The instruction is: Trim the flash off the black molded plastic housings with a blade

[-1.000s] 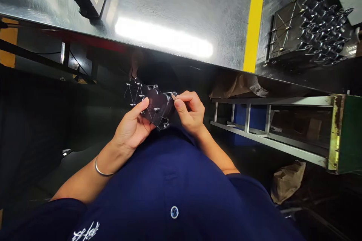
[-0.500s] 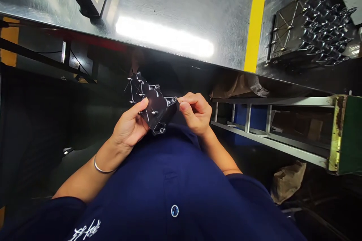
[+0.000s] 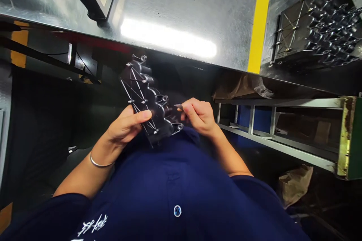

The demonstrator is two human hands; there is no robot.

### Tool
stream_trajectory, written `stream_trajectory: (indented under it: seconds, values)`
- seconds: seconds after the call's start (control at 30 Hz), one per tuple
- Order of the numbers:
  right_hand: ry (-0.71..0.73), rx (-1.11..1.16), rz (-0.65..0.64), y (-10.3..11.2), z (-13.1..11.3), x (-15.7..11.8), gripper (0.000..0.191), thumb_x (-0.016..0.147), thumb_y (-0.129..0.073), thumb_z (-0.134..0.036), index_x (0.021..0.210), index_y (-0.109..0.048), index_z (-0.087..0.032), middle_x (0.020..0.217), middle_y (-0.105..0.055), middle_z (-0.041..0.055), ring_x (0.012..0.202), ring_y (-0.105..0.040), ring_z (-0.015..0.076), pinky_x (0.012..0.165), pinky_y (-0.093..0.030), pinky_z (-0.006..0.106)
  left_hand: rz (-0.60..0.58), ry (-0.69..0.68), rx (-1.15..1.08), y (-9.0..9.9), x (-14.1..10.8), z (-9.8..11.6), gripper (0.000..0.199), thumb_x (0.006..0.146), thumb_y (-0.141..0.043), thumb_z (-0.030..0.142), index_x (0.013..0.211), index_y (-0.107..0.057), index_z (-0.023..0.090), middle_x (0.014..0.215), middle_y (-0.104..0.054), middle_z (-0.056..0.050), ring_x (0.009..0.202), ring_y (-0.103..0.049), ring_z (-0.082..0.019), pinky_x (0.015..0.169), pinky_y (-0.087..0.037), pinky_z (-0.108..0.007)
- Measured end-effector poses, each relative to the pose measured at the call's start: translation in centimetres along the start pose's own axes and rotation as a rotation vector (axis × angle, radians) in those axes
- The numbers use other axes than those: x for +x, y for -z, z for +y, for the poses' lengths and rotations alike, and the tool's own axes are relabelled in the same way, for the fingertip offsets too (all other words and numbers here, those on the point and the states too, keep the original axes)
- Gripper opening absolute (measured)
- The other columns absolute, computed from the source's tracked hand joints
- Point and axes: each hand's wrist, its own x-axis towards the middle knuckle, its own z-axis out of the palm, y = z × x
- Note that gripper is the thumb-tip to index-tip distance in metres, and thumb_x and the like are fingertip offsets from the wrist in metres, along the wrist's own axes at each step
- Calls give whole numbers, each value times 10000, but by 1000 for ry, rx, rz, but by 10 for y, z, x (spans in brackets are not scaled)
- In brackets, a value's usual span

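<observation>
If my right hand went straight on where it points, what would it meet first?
Probably the black ribbed part in your left hand, near its middle ring, though depth is hard to judge.

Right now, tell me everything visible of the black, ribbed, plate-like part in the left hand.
The black, ribbed, plate-like part looks like glossy plastic or metal. Bright crossing lines and small knobs mark its flat face; rounded barrels and ring-ended lugs project along its right side. It is held aslant, upper end leftward, near the dark blue shirt. The left hand grips it, thumb across its face. The right hand holds a thin dark piece close by; whether that touches is unclear.
</observation>
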Motion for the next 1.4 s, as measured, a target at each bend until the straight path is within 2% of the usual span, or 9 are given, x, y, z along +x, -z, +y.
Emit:
stream_trajectory:
  seconds: [0.13, 0.23, 0.4, 0.57, 0.73, 0.83, 1.03, 1.27, 1.4]
  values:
    - [306, -114, -200, 10, -12, 3, 465, 992, -387, -497, 754, -605, -162, 618, -582, 4, 543, -524, 84, 519, -379, 223, -40, -49, 98, 9, 3, 8, 374, 646, -825, 279, 988, -737, 154, 934, -763, -90, 933, -719, -307, 838, -599, -413]
    - [380, -192, -284, 9, -14, 7, 553, 873, -476, -677, 691, -565, -163, 575, -500, -17, 524, -449, 86, 493, -300, 234, -70, -23, 119, 11, 6, 6, 365, 639, -829, 279, 963, -735, 140, 928, -762, -104, 938, -717, -315, 825, -601, -411]
    - [455, -171, -250, 7, -9, 7, 522, 839, -604, -597, 560, -439, -188, 498, -387, -59, 469, -357, 68, 471, -253, 234, -51, 53, 53, 7, 8, -1, 362, 590, -857, 290, 892, -730, 135, 885, -760, -119, 920, -722, -330, 769, -615, -390]
    - [433, -288, -74, 7, -6, 8, 486, 854, -558, -623, 632, -506, -193, 542, -476, -31, 508, -418, 89, 482, -280, 246, 9, 68, -30, 7, 11, -5, 357, 607, -854, 290, 895, -720, 127, 868, -759, -116, 895, -729, -327, 770, -621, -405]
    - [508, -381, -43, 7, -7, 12, 529, 903, -541, -554, 543, -401, -192, 505, -393, -41, 484, -352, 81, 473, -220, 267, 48, 73, -82, 6, 13, -11, 354, 612, -860, 321, 868, -726, 117, 877, -763, -123, 914, -724, -332, 821, -609, -428]
    - [487, -393, -3, 9, -6, 14, 505, 867, -565, -598, 587, -451, -193, 527, -424, -38, 504, -371, 87, 487, -254, 257, 62, 91, -103, 5, 13, -14, 342, 631, -849, 325, 868, -734, 108, 845, -763, -119, 887, -731, -323, 818, -613, -424]
    - [442, -470, -90, 10, -3, 14, 555, 935, -442, -596, 551, -422, -195, 524, -390, -28, 504, -343, 98, 495, -221, 282, 80, 73, -138, 4, 14, -14, 320, 623, -859, 312, 846, -743, 114, 852, -771, -110, 915, -730, -323, 824, -618, -408]
    - [391, -460, -2, 7, -2, 12, 490, 915, -494, -587, 616, -484, -199, 571, -450, -15, 553, -386, 113, 518, -269, 277, 116, 74, -176, -2, 14, -15, 231, 666, -826, 276, 819, -736, 129, 860, -776, -96, 973, -721, -316, 872, -603, -402]
    - [337, -358, -83, 7, -1, 12, 503, 906, -541, -556, 563, -456, -197, 533, -422, -27, 513, -377, 99, 493, -259, 275, 159, 75, -201, -1, 14, -17, 177, 721, -774, 247, 853, -727, 140, 827, -770, -74, 896, -737, -273, 838, -608, -362]
